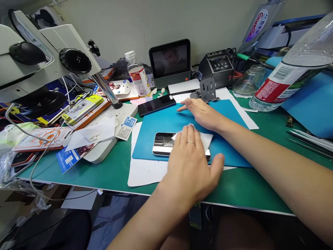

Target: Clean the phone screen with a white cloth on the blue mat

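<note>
A smartphone (161, 147) lies flat on the blue mat (145, 126), its glossy screen reflecting light. My left hand (188, 166), with a ring on one finger, presses a white wipe (207, 140) onto the phone and covers its right part. The fingers lie close together over the wipe, with the thumb out to the right. Just beyond the phone, my right hand (201, 113) hovers at or rests on the mat, fingers apart and holding nothing; I cannot tell if it touches. White paper (148, 172) sticks out from under the mat.
Behind the mat are a black phone (156, 105), a small metal stand (207, 90), a display (170, 60) and a soldering station (215, 67). A microscope (75, 60) overhangs packets on the left. A large bottle (275, 83), a glass jar (249, 80) and tweezers (309, 144) occupy the right.
</note>
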A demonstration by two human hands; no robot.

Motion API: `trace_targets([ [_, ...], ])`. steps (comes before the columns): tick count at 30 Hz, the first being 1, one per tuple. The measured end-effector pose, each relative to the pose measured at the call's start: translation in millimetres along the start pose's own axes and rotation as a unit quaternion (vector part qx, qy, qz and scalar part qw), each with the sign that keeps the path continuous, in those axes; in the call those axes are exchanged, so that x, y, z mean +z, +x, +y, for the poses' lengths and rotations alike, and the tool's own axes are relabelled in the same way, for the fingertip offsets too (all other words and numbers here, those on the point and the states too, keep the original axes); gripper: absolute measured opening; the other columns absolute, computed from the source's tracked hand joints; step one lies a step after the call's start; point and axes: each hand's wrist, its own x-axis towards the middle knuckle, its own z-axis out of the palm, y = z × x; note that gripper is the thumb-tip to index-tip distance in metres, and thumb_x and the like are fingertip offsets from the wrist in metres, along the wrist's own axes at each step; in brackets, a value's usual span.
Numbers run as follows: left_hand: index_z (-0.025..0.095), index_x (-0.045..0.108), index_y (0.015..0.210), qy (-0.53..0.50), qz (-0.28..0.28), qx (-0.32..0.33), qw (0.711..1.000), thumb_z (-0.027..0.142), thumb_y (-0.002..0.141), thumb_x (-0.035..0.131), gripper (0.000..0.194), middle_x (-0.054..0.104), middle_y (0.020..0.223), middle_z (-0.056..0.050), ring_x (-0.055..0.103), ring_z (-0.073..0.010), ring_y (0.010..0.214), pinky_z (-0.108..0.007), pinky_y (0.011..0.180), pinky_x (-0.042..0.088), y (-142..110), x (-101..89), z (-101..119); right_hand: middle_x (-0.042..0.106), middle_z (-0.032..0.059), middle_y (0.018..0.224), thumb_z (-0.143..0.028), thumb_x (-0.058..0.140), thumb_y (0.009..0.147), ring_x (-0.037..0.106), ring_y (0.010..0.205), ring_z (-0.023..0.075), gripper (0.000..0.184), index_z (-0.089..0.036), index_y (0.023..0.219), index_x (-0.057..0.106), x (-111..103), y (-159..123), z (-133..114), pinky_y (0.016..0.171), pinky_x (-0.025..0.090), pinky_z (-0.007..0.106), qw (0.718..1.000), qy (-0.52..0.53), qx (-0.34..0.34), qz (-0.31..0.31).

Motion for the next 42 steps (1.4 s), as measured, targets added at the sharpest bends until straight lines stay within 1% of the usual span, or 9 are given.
trace_targets([
  [4,-0.007,0.029,0.153,-0.012,0.0,0.021,1.0,0.05,0.101,0.03,0.076,0.023,0.162,-0.026,0.018,-0.0358,0.154,-0.051,0.126,0.024,3.4,4.8,16.0,0.067,0.0114,0.128,-0.082,0.02,0.09,0.045,0.135,0.0325,0.084,-0.022,0.099,0.078,-0.9,-0.3,0.9,0.117,0.028,0.05,1.0,-0.007,0.007,-0.003],
  [9,-0.005,0.028,0.153,0.004,0.018,0.012,1.0,0.047,0.101,0.029,0.074,0.024,0.162,-0.024,0.022,-0.0352,0.153,-0.049,0.125,0.026,-3.2,6.0,20.7,0.066,0.0116,0.13,-0.086,0.016,0.086,0.044,0.135,0.0351,0.09,-0.022,0.099,0.079,-1.9,-1.0,-3.0,0.116,0.029,0.054,1.0,-0.006,0.022,-0.004],
  [13,-0.003,0.031,0.153,0.002,0.033,0.039,0.999,0.047,0.101,0.029,0.072,0.023,0.163,-0.022,0.021,-0.0341,0.153,-0.048,0.125,0.028,-19.7,7.0,19.3,0.065,0.0117,0.13,-0.087,0.014,0.084,0.045,0.134,0.0359,0.093,-0.023,0.101,0.079,-2.4,-0.1,-1.8,0.117,0.027,0.056,1.0,-0.019,0.025,-0.006],
  [17,-0.001,0.032,0.154,0.012,0.041,0.066,0.997,0.048,0.1,0.033,0.073,0.02,0.164,-0.021,0.016,-0.033,0.154,-0.048,0.125,0.028,-46.7,5.2,1.4,0.066,0.012,0.129,-0.087,0.013,0.084,0.045,0.134,0.0366,0.093,-0.023,0.1,0.079,-2.9,0.7,0.4,0.117,0.026,0.057,0.999,-0.024,0.021,-0.003],
  [21,-0.001,0.031,0.154,0.051,0.031,0.046,0.997,0.046,0.098,0.039,0.073,0.017,0.164,-0.022,0.016,-0.035,0.154,-0.05,0.125,0.029,-67.5,-1.0,-28.6,0.065,0.0114,0.13,-0.086,0.015,0.085,0.045,0.135,0.0375,0.089,-0.025,0.098,0.079,-3.7,0.3,0.0,0.117,0.027,0.059,0.999,-0.023,0.028,-0.003],
  [26,-0.004,0.03,0.152,0.087,0.036,-0.004,0.996,0.035,0.096,0.04,0.069,0.022,0.161,-0.028,0.024,-0.037,0.152,-0.054,0.121,0.034,-74.4,-7.8,-60.5,0.063,0.0094,0.134,-0.081,0.018,0.09,0.042,0.137,0.0361,0.082,-0.026,0.1,0.078,-3.5,1.0,-0.1,0.118,0.025,0.06,0.999,-0.032,0.037,-0.009],
  [30,-0.002,0.026,0.154,0.092,0.039,-0.028,0.995,0.035,0.098,0.039,0.068,0.022,0.163,-0.025,0.024,-0.0347,0.152,-0.054,0.122,0.033,-74.1,-8.8,-68.0,0.063,0.0093,0.134,-0.079,0.017,0.092,0.04,0.139,0.0351,0.082,-0.026,0.103,0.078,-3.0,2.2,0.6,0.118,0.024,0.06,0.999,-0.035,0.038,-0.016],
  [37,0.0,0.026,0.155,0.096,0.033,-0.034,0.994,0.047,0.101,0.035,0.072,0.023,0.163,-0.024,0.02,-0.0362,0.153,-0.056,0.123,0.029,-53.0,-7.2,-52.5,0.064,0.0086,0.133,-0.083,0.019,0.089,0.043,0.137,0.0367,0.082,-0.027,0.1,0.078,-1.8,2.1,1.9,0.118,0.025,0.059,0.999,-0.032,0.026,-0.007],
  [42,-0.006,0.031,0.151,0.106,0.048,0.016,0.993,0.075,0.093,0.03,0.099,0.026,0.161,-0.03,0.026,-0.0422,0.151,-0.055,0.121,0.031,-30.5,-1.0,-22.2,0.066,0.0098,0.13,-0.083,0.016,0.088,0.045,0.135,0.0361,0.085,-0.026,0.1,0.078,-1.9,2.4,1.4,0.118,0.025,0.057,0.999,-0.034,0.021,-0.002],
])
